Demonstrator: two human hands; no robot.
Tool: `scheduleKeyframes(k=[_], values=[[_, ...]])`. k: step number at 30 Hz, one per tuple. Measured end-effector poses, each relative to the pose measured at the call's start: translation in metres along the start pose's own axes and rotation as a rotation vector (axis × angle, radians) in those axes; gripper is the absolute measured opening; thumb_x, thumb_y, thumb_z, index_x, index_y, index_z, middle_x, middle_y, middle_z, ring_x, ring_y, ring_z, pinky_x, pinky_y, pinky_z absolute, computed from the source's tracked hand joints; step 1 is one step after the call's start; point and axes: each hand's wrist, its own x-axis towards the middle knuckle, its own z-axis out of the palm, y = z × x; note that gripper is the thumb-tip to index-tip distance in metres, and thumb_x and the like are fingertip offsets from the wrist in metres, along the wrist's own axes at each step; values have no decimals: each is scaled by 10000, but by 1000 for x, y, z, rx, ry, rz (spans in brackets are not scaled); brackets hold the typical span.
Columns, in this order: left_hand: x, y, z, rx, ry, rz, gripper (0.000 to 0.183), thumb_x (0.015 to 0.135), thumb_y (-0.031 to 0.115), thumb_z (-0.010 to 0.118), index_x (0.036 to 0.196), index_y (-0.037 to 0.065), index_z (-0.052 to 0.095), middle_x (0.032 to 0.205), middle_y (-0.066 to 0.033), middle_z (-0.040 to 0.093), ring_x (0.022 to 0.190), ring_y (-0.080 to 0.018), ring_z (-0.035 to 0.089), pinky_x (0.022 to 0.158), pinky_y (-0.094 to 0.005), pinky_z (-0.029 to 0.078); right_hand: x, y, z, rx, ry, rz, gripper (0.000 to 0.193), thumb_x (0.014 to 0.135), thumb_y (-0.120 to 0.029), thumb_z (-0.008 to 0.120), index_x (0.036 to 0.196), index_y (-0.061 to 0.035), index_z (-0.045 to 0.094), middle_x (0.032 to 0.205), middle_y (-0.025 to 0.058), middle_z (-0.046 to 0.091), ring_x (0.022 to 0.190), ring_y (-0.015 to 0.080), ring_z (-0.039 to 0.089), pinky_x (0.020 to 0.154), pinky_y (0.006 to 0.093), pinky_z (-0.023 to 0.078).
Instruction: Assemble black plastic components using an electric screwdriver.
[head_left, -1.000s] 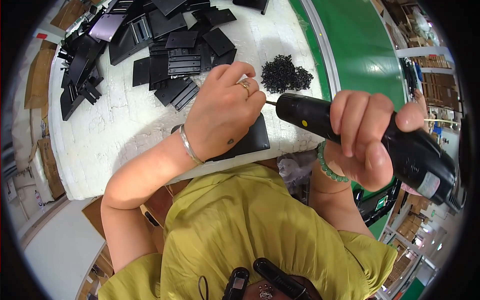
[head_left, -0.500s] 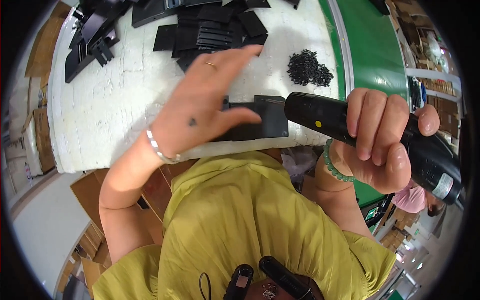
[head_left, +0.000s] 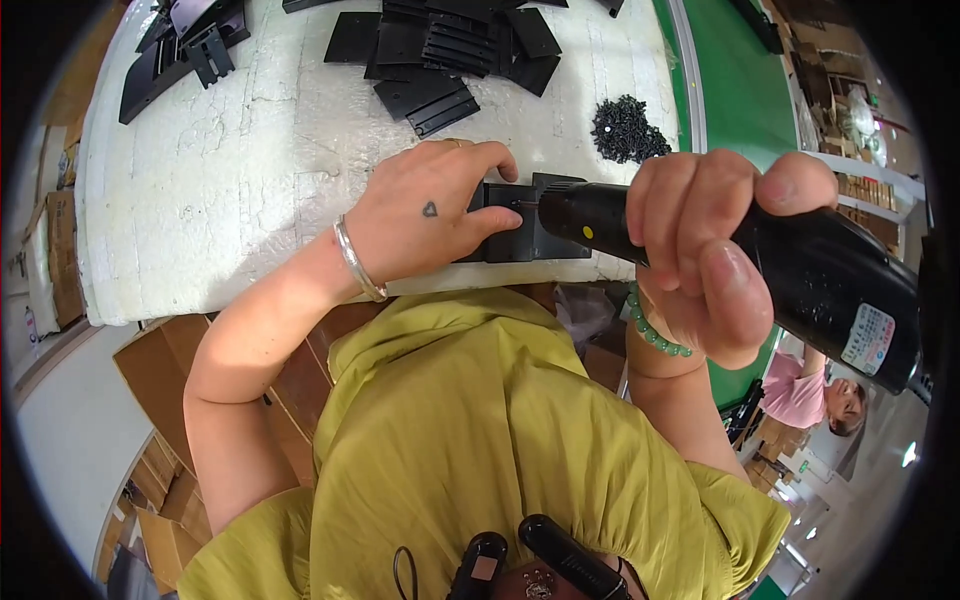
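Observation:
In my right hand is a black electric screwdriver, the fingers wrapped around its body. It lies slanted, its nose pointing left and its thin bit over a flat black panel near the table's front edge. My left hand is closed on the black panel's left part, with thumb and index finger either side of the bit's tip. The other left fingers are partly hidden. Whether the bit touches a screw I cannot tell. A heap of small black screws lies just beyond the screwdriver.
Several black panels are piled at the far middle of the white-covered table. More black parts lie at the far left. A green surface runs along the right. Another person in pink is farther off right.
My left hand has come down and closed on the black panel, after hovering with fingers spread. The screwdriver has moved left, bringing its bit over the panel's middle.

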Motion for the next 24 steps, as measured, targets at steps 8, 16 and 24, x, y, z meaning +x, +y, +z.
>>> scheduleKeyframes(k=[8,16,24], values=[[4,1,4,-41,9,-23,272,730,230,683,949,108,578,758,-97,597,767,-287,580,669,-382,445,5,-4,11,-120,-63,95,266,750,-19,548,920,-96,358,591,15,432,468,118,401,494,263,364],[-1,2,0,-65,52,-23,259,724,192,680,925,119,535,722,-78,581,734,-275,576,636,-387,430,7,-1,18,-170,-81,109,259,751,-23,553,879,-99,340,582,29,445,461,129,406,476,259,361],[5,7,1,-73,61,11,255,721,174,670,916,112,518,717,-92,562,747,-297,559,619,-381,422,6,5,-8,-88,8,43,296,728,5,575,931,-90,382,599,41,461,472,137,418,479,303,381]])
